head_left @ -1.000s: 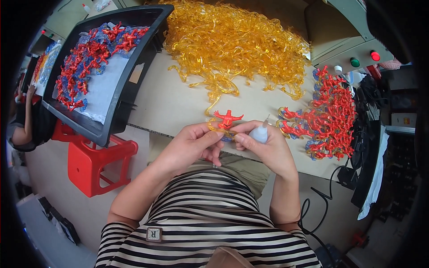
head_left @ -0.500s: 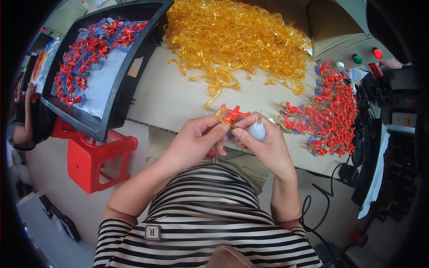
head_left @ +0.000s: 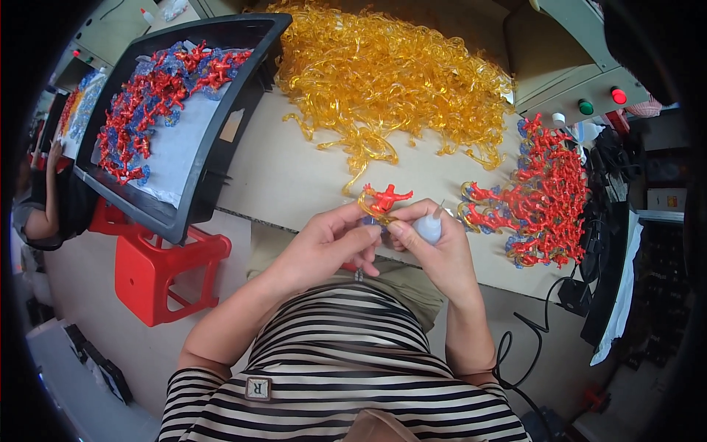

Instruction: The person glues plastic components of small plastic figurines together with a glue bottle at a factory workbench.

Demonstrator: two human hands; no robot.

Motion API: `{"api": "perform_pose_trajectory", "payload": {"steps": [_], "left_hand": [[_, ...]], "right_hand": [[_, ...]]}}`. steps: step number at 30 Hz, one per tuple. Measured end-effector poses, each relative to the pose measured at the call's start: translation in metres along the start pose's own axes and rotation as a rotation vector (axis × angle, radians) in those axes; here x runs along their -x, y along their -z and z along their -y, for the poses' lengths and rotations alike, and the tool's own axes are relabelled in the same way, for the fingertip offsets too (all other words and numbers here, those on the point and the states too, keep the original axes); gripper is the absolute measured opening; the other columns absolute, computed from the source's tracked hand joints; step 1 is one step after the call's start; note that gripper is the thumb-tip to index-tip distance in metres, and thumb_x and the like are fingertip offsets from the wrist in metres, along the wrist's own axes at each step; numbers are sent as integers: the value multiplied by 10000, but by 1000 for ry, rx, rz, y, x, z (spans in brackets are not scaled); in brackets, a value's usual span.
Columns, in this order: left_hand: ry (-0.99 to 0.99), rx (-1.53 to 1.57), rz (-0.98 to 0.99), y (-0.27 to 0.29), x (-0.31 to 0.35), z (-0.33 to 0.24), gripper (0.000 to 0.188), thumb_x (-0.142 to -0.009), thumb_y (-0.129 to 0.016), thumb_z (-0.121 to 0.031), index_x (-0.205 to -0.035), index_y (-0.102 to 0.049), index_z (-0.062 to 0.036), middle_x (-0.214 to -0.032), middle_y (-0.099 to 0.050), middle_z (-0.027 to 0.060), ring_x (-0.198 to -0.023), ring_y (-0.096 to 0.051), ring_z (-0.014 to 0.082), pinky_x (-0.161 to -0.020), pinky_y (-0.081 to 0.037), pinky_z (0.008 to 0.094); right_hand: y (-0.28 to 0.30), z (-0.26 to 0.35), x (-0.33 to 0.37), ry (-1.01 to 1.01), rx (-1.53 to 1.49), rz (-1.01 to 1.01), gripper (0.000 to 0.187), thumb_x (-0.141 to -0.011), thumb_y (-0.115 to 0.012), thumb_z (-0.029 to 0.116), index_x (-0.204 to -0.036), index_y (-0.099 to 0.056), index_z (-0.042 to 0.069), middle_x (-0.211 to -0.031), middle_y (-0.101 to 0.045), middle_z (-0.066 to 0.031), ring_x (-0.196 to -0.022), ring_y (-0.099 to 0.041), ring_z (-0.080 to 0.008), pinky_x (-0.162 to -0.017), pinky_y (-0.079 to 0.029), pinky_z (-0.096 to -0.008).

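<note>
In front of my body, over the table's near edge, a small red figurine (head_left: 387,197) is held upright with its arms spread. My left hand (head_left: 324,244) closes on its lower end, where a bit of translucent blue shows between the fingers. A curved, clear yellow piece (head_left: 368,212) bends around the figurine's left side and base. My right hand (head_left: 446,258) grips a small translucent squeeze bottle (head_left: 428,229), its thin needle tip pointing up and away. The right thumb and forefinger also pinch near the yellow piece's end. The fingers hide the exact contact there.
A big heap of clear yellow pieces (head_left: 390,81) covers the table's far side. Red figurines with blue and yellow parts (head_left: 549,195) crowd the right. A black tray (head_left: 193,184) of red and blue figurines stands left, above a red stool (head_left: 151,276). Another person's arm (head_left: 51,191) shows far left.
The squeeze bottle has tilted a little more toward the right. Blue at the figurine's base shows more now, and the yellow piece sits closer around it. The whole view has shifted slightly.
</note>
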State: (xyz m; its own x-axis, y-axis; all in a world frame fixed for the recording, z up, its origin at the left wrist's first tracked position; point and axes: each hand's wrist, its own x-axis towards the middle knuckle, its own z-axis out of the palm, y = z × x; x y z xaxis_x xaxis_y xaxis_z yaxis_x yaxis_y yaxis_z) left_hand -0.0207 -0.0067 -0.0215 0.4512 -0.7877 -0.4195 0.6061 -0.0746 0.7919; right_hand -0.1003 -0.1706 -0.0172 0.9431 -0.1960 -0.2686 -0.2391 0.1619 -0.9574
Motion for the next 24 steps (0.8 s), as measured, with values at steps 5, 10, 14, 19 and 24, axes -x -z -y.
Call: {"api": "perform_pose_trajectory", "payload": {"steps": [5,10,14,19,24], "left_hand": [[-7,-21,-34,-3,2,-2,237,-903,-518,-203,-1077,-536,-43,-791,-523,-15,-643,-558,63,-620,-513,217],[-19,27,-41,-3,0,6,214,-905,-516,-217,-1019,-552,-39,-789,-525,-13,-642,-548,54,-626,-532,234],[-31,-25,-78,-5,1,8,202,-907,-512,-202,-1007,-553,-32,-782,-525,-7,-647,-532,45,-647,-546,251],[-59,38,-92,-4,-1,15,207,-907,-510,-189,-1035,-553,-33,-768,-524,-5,-641,-523,43,-650,-551,257],[-40,95,-120,-3,0,15,239,-908,-509,-198,-1075,-546,-31,-765,-525,2,-638,-523,45,-663,-557,274]], "right_hand": [[-1,-1,1,185,288,-16,148,-810,-629,79,-937,-579,23,-772,-608,-46,-711,-569,-116,-636,-454,-243],[2,5,2,397,559,0,169,-780,-635,65,-936,-577,34,-830,-607,-94,-753,-601,-223,-654,-469,-298],[7,5,-1,484,664,77,210,-741,-645,53,-937,-570,38,-856,-599,-99,-792,-592,-254,-662,-474,-319],[3,3,2,442,645,61,246,-744,-657,81,-972,-572,47,-852,-595,-100,-786,-597,-249,-661,-476,-314],[14,8,9,150,500,-136,293,-770,-671,118,-1040,-578,54,-811,-610,-82,-722,-603,-152,-635,-469,-263]]}}
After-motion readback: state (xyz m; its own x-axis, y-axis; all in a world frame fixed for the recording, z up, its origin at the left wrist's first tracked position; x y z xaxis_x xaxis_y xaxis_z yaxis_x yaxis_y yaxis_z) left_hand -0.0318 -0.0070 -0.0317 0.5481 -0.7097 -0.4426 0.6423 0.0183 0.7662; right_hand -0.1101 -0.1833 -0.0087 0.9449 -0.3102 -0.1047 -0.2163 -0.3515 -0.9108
